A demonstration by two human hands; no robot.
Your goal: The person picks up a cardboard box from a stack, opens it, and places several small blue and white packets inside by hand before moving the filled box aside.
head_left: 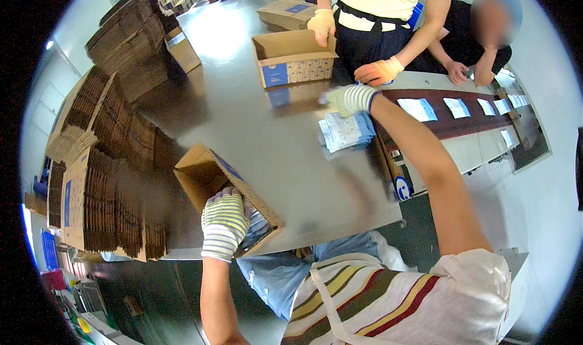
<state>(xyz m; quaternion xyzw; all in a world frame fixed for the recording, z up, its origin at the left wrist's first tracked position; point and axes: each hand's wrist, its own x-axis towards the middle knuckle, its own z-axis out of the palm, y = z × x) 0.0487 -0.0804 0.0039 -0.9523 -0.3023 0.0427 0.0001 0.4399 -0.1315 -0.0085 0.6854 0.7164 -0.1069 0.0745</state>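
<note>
A cardboard box (195, 184) stands open at the near edge of the metal table, with blue-and-white packets (258, 225) in its near end. My left hand (225, 222), in a striped knit glove, is curled over the box's near-left side, its fingertips inside the opening; what lies under the palm is hidden. Across the table my right hand (352, 99), gloved alike, is smeared by motion and its fingers do not read clearly. Just below it is a blurred pile of blue-and-white packets (346, 131) at the table's right edge, beside the conveyor.
Stacks of flattened cartons (115, 205) line the table's left side. A conveyor (473, 117) at right carries several packets (456, 107). Opposite, a person in orange gloves (379, 71) touches an open printed box (294, 56). Another person (461, 65) sits beside the conveyor.
</note>
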